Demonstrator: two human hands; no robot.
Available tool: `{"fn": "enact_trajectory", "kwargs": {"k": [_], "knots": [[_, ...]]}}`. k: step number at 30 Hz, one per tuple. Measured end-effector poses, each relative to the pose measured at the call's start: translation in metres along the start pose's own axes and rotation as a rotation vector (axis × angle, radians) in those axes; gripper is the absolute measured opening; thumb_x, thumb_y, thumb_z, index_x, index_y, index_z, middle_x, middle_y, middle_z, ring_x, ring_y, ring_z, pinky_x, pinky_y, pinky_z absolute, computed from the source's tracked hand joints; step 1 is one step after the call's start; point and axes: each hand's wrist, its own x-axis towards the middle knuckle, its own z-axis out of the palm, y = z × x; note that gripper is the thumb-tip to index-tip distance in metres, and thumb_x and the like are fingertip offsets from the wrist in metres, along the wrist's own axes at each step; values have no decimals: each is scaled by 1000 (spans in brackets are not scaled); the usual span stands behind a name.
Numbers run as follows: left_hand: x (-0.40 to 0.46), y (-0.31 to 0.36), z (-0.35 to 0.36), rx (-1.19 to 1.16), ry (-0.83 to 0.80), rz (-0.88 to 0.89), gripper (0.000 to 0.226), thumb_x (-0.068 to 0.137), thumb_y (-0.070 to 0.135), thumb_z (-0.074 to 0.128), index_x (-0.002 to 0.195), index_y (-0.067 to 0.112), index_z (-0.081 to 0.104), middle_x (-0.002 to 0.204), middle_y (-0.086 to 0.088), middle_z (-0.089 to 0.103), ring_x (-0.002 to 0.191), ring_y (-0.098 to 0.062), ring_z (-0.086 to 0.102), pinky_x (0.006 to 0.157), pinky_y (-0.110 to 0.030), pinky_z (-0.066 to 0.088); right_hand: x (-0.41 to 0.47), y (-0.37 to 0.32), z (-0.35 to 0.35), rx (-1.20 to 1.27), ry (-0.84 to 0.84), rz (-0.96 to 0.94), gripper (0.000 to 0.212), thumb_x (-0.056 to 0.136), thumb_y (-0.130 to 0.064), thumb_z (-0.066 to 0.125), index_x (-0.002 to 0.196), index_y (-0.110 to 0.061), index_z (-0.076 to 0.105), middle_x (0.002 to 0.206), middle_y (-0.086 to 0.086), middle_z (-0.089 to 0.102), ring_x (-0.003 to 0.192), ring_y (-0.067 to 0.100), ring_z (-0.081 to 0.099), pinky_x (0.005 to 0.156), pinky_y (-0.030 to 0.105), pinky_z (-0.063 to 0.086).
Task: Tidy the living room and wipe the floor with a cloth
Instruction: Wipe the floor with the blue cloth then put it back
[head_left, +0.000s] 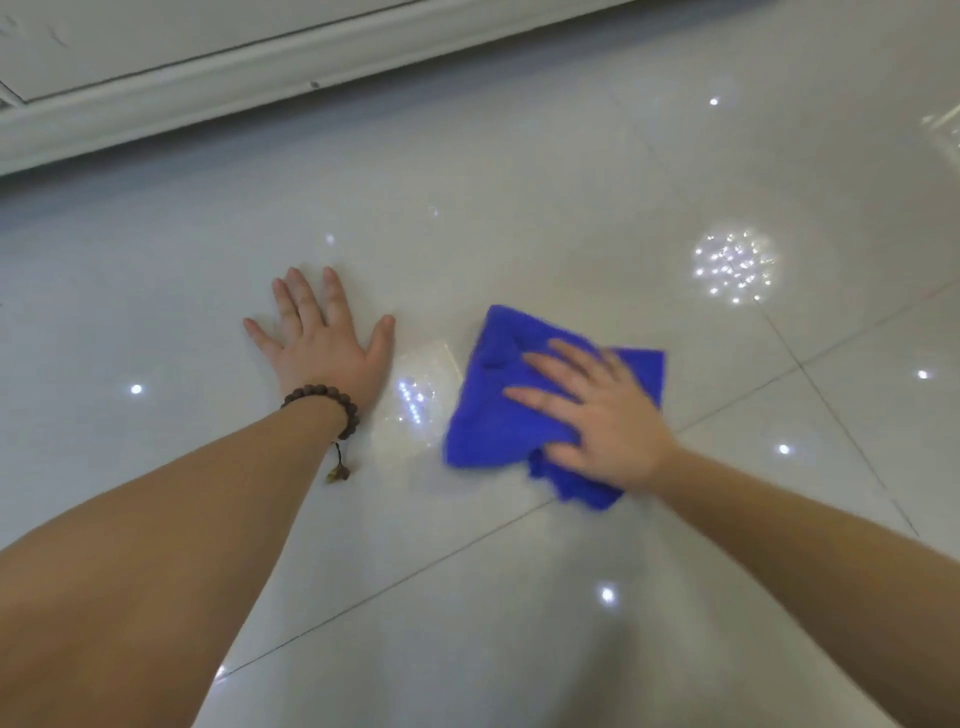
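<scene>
Both hands are flat on the floor (519, 156). Left of centre, the left hand (324, 343) lies palm down on bare tile, fingers spread and straight, holding nothing; a beaded bracelet (327, 400) circles its wrist. Right of centre, the right hand (597, 410) presses straight, extended fingers onto the blue cloth (493, 410), which lies crumpled on the tile across a grout line (779, 338). A white baseboard (156, 104) runs across the upper left of the frame. Probable hazards: the glossy tile may let the supporting left palm slip, and because the cloth is only pressed, not gripped, it may bunch or slide from under the fingers.
</scene>
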Motion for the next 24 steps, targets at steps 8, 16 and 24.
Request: {"fn": "enact_trajectory", "kwargs": {"k": [8, 16, 24], "knots": [[1, 1, 0, -11, 5, -4, 80, 89, 64, 15, 153, 21, -8, 160, -13, -11, 147, -26, -15, 113, -62, -7, 94, -15, -2, 120, 141, 699, 61, 86, -55, 38, 144, -37, 35, 155, 0, 27, 144, 30, 16, 114, 55, 11], [2, 3, 1, -45, 4, -25, 75, 91, 62, 10, 152, 23, -10, 160, -9, -16, 146, -23, -20, 114, -60, -8, 99, 130, -23, 170, 113, 996, 66, 84, -59, 30, 145, -36, 32, 157, 0, 21, 145, 28, 12, 113, 57, 12], [3, 1, -1, -87, 1, -18, 78, 90, 64, 20, 154, 23, 5, 162, -6, -6, 147, -24, -14, 114, -61, -7, 205, -27, -4, 89, -7, -75, 62, 81, -58, 34, 139, -39, 42, 153, -3, 34, 143, 27, 22, 112, 54, 15]]}}
